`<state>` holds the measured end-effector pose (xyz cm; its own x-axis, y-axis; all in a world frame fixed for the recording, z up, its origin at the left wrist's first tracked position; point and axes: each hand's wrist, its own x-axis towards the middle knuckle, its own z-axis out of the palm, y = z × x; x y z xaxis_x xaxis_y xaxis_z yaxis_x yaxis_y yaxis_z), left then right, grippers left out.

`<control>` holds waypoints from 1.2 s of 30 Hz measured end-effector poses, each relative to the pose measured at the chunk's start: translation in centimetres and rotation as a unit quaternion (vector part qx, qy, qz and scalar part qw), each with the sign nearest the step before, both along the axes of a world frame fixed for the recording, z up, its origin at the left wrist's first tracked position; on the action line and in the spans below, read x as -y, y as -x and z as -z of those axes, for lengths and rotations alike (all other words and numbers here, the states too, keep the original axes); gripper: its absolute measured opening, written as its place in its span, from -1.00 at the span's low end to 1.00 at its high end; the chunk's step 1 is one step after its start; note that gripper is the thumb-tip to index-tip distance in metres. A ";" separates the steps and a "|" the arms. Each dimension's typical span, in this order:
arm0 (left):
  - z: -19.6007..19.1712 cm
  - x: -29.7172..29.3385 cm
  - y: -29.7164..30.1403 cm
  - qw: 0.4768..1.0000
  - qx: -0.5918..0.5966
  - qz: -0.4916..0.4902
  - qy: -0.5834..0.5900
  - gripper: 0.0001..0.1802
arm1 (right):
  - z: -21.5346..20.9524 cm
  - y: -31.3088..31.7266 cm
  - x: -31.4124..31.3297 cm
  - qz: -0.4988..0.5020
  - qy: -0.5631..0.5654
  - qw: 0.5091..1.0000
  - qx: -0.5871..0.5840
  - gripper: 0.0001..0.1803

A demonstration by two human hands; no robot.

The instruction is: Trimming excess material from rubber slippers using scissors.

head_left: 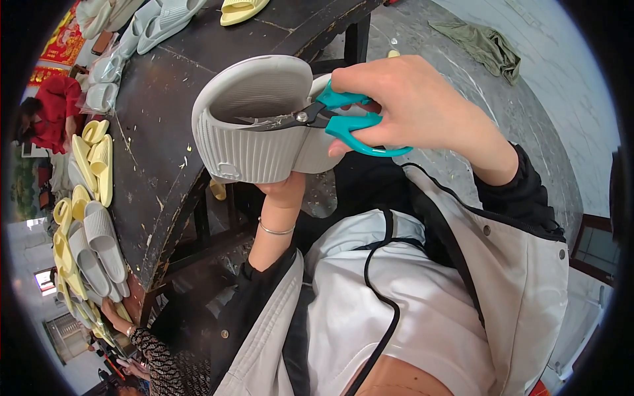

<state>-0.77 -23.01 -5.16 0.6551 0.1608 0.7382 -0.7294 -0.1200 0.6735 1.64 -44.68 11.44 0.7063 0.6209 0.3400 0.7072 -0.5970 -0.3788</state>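
Observation:
My right hand (413,99) is closed round the teal handles of a pair of scissors (360,125), thumb and fingers through the loops. The dark blades reach along the upper edge of the ribbed strap of a light grey slipper (257,152); I cannot tell whether they are cutting. From underneath, my left hand (284,185) grips this slipper, most of its fingers hidden behind it. A second grey slipper (316,148) shows just behind the first, seemingly held with it. A thin bracelet (276,230) circles my left wrist.
Below the slippers stands a dark worn table (158,86) strewn with small scraps. Grey slippers (105,241) and yellow slippers (99,162) line its left side. A co-worker's hand (115,317) touches slippers at lower left; a person in red (53,115) sits beyond. Cloth (479,46) lies on the floor.

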 end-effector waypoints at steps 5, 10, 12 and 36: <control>-0.5 0.4 0.0 0.983 -0.031 0.098 0.150 -0.40 | -0.7 0.1 -0.1 0.009 0.031 0.999 -0.004 -0.52; -0.9 0.6 0.0 0.980 -0.038 0.090 0.175 -0.46 | -0.4 -0.3 -0.2 0.013 0.030 0.999 0.030 -0.53; -1.0 0.5 0.1 0.992 -0.035 0.043 0.110 -0.47 | -0.2 -0.4 -0.1 0.012 0.023 0.999 0.040 -0.53; -1.1 0.1 -0.5 0.993 -0.068 0.041 0.093 -0.44 | 0.8 -1.0 0.3 0.026 -0.038 0.999 0.008 -0.40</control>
